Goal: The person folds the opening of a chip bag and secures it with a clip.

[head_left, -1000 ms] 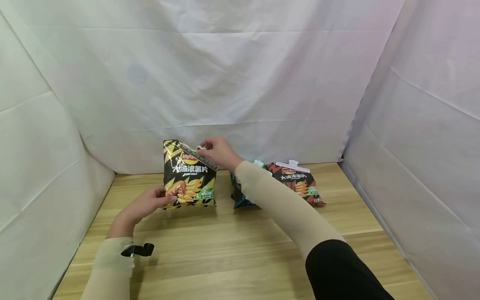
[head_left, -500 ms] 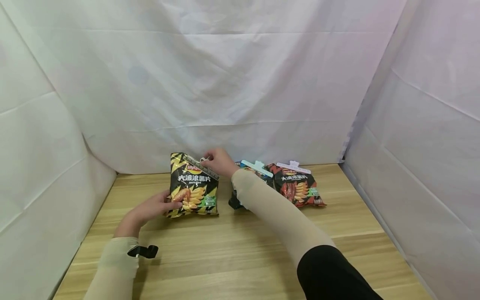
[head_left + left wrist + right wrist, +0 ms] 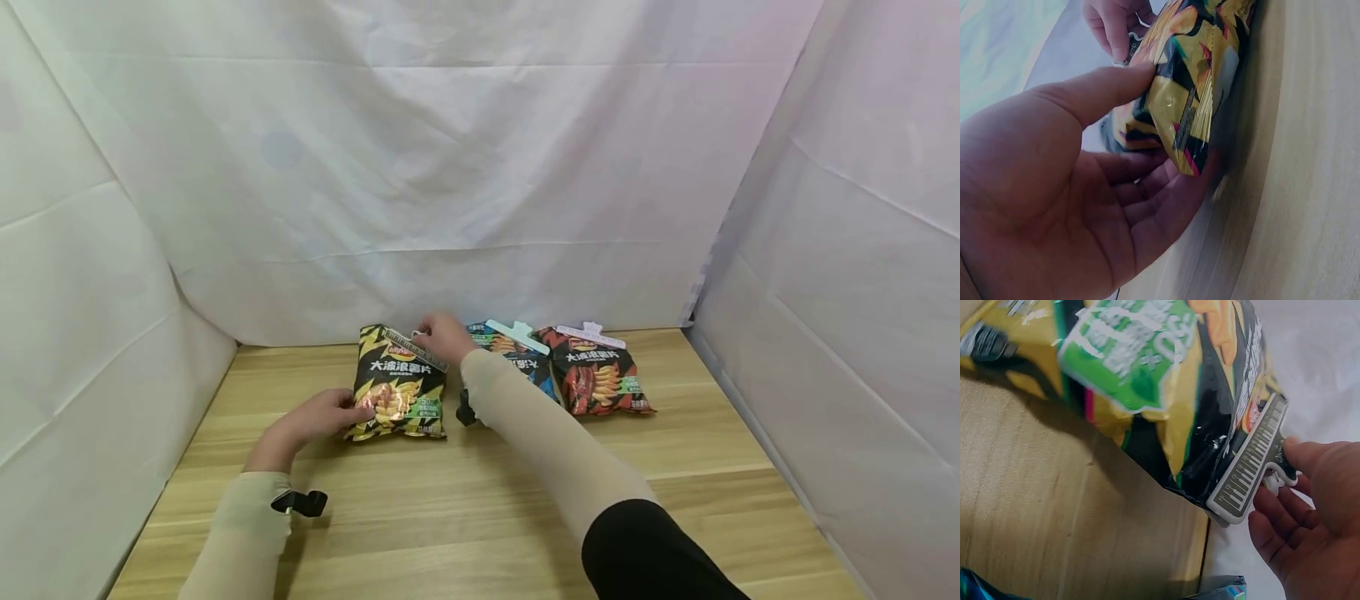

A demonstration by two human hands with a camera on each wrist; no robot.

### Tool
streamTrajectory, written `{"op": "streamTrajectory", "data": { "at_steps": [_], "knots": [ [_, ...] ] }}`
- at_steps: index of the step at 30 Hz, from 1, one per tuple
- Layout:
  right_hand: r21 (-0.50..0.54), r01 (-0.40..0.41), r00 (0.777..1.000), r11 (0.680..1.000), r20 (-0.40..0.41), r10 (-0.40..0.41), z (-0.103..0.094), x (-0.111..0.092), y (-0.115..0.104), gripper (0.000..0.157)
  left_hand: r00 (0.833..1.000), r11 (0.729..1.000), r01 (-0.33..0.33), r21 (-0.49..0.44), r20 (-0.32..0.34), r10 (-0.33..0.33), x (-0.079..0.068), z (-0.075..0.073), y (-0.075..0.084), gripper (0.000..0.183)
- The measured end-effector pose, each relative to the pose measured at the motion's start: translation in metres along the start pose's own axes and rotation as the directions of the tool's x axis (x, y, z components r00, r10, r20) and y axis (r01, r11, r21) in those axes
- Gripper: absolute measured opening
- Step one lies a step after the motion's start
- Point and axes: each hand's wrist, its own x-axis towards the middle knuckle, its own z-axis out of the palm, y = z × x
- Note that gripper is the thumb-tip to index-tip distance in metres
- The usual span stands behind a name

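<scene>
A black-and-yellow chip bag point(image 3: 401, 404) leans back at the rear of the table, left of two other bags. A grey bag clip point(image 3: 1250, 459) with a piano-key pattern sits slantwise across its upper right corner. My left hand point(image 3: 324, 414) holds the bag's lower left side, thumb on the front and fingers behind, as the left wrist view shows. With thumb and fingertips, my right hand point(image 3: 447, 337) pinches the clip's handle at the top.
A blue chip bag point(image 3: 536, 367) with a pale clip point(image 3: 517, 336) is partly hidden behind my right forearm. Beside it lies a red chip bag point(image 3: 600, 379) with a white clip point(image 3: 590, 335). White cloth point(image 3: 480, 167) encloses the wooden table point(image 3: 420, 533).
Both hands have brought the yellow chip bag down and to the right, closer to the other bags. It tilts further back now. The blue bag shows more from behind my right arm.
</scene>
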Motion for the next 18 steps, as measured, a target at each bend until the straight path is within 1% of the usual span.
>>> {"op": "streamTrajectory", "data": {
  "at_steps": [5, 11, 18],
  "knots": [
    [-0.100, -0.020, 1.000, 0.995, 0.011, 0.021, 0.009, 0.002, 0.001, 0.023, 0.998, 0.999, 0.050, 0.019, -0.037, -0.049, 0.000, -0.001, 0.000, 0.039],
    [-0.158, -0.025, 0.999, 0.987, 0.034, 0.031, 0.016, 0.005, 0.006, 0.022, 0.997, 0.997, 0.062, 0.054, -0.043, -0.059, 0.001, -0.002, 0.002, 0.040],
    [-0.225, -0.020, 0.998, 0.974, 0.058, 0.034, 0.016, 0.006, 0.007, 0.021, 0.997, 0.997, 0.058, 0.060, -0.046, -0.055, 0.001, -0.001, 0.004, 0.039]
  ]
}}
